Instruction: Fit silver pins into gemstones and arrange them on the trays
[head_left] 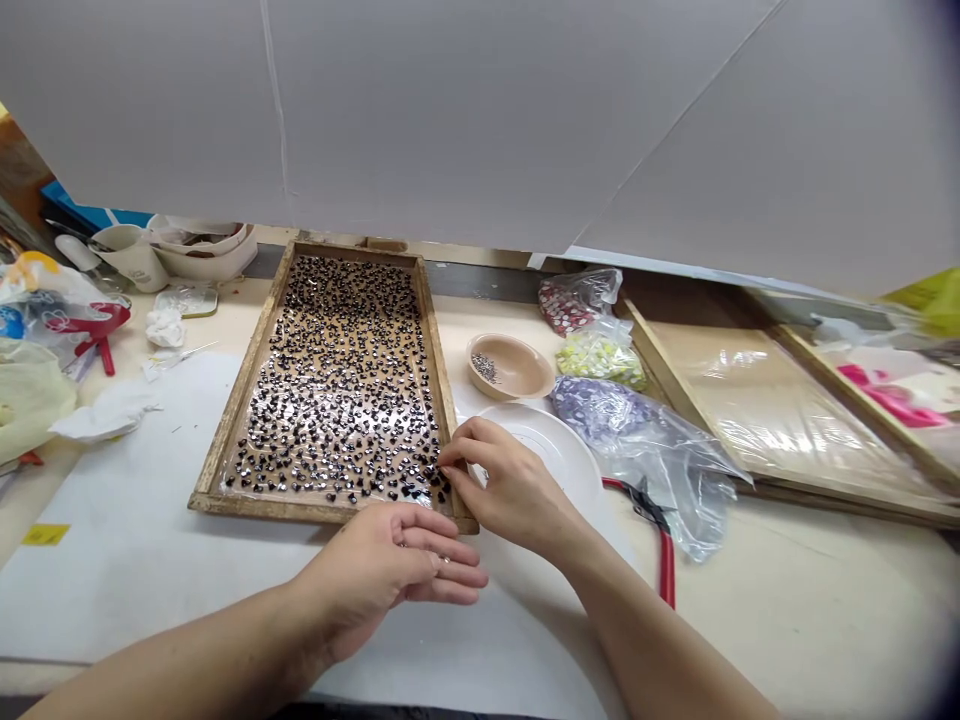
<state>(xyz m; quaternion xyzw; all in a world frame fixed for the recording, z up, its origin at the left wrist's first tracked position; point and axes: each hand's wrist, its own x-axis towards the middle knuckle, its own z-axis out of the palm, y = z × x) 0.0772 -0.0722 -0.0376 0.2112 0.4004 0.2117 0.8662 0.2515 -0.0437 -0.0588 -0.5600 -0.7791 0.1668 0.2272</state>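
Observation:
A wooden-framed tray [315, 511] lies in front of me, its film-covered base scattered with small black shiny pieces [345, 390]. Over its near right corner, my right hand [504, 480] has thumb and forefinger pinched together; whatever is between the fingertips is hidden. My left hand [405, 560] is palm up just below the tray's near edge, fingers extended and thumb across them. A few tiny metallic bits [445, 560] rest on its fingers. Partly behind my right hand is a white plate [559, 445]. A tan bowl [517, 368] beyond it holds tiny grey metal bits [485, 367].
Bags of red [566, 305], yellow [600, 355] and purple pieces [600, 405] lie right of the bowl. Red-handled pliers [651, 510] are nearer me. Another film-covered frame [765, 390] stands right. Tissue [109, 410] and cups [131, 255] sit left. A white panel [450, 120] overhangs the back.

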